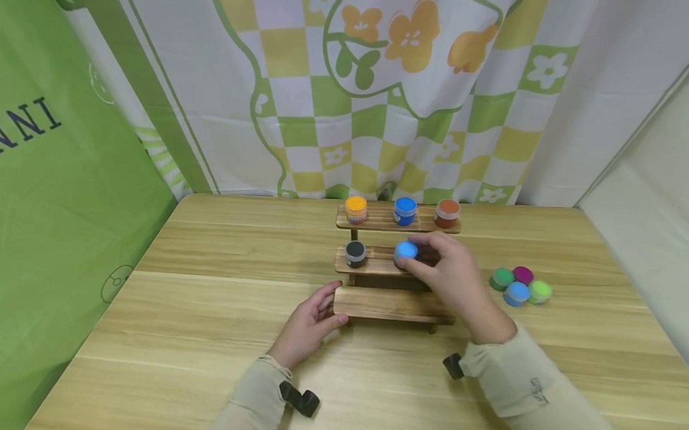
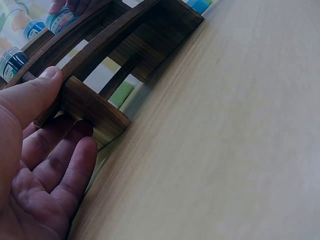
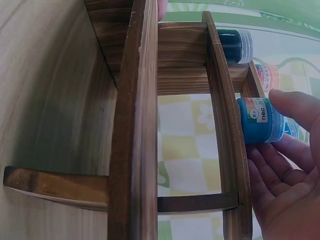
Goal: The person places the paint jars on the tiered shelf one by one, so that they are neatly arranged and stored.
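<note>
Three-tier wooden rack (image 1: 395, 310) on the wood-grain worktop (image 1: 235, 249), w/ small lidded jars. R hand (image 1: 458, 282) grips the light-blue jar (image 1: 405, 252) btwn thumb and fingers at the mid. tier (image 1: 374, 266), approx. halfway along; whether its base fully rests there can't be told. Seen from the R wrist, this jar lies sideways in frame: blue contents fill the body, a printed label (image 3: 257, 111) is on the wall, and a clear ribbed cap (image 3: 276, 122) is on. L hand (image 1: 309, 324) holds the L end of the bottom tier (image 1: 395, 298), thumb at the front edge, fingers round the end. Same mid. tier, far L: black jar (image 1: 355, 254), dark contents, clear cap on. Top tier (image 1: 378, 223), L to R: orange-yellow jar (image 1: 356, 209), deep-blue jar (image 1: 405, 211), reddish-brown jar (image 1: 448, 213), spaced apart, upright, each w/ its colour showing at the top. Worktop, R of rack: close cluster of four, i.e. dark-green jar (image 1: 501, 279), magenta jar (image 1: 523, 274) behind, second light-blue jar (image 1: 517, 294) in front, lime-green jar (image 1: 540, 292) at far R; colours visible from above, labels too small to read.
</note>
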Demonstrator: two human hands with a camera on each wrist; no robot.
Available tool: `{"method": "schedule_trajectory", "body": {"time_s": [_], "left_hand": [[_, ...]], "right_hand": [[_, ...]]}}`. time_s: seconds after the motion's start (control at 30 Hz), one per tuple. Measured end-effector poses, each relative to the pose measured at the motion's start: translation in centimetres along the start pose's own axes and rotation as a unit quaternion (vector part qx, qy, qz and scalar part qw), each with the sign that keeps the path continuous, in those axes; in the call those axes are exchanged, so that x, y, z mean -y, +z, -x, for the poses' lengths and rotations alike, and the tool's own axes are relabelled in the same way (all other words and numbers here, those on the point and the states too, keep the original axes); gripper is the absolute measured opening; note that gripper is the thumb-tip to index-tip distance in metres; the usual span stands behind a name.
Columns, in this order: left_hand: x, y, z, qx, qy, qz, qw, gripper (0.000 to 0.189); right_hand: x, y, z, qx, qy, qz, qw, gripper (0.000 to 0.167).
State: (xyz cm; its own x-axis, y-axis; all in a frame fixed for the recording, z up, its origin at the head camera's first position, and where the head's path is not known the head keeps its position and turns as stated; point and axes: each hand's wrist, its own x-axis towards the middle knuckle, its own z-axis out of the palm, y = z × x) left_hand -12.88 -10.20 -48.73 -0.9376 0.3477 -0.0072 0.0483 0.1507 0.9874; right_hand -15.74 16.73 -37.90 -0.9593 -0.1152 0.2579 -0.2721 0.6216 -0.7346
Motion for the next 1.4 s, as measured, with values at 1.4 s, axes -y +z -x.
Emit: {"method": "schedule_trajectory", "body": {"time_s": [1.4], "left_hand": [[-0.1,0.0,0.1,-0.001,-0.002,-0.008,1.0000,0.068]], "right_hand": [[-1.6,-2.1,2.2,-0.011,0.029,0.003,0.9995,0.042]]}}
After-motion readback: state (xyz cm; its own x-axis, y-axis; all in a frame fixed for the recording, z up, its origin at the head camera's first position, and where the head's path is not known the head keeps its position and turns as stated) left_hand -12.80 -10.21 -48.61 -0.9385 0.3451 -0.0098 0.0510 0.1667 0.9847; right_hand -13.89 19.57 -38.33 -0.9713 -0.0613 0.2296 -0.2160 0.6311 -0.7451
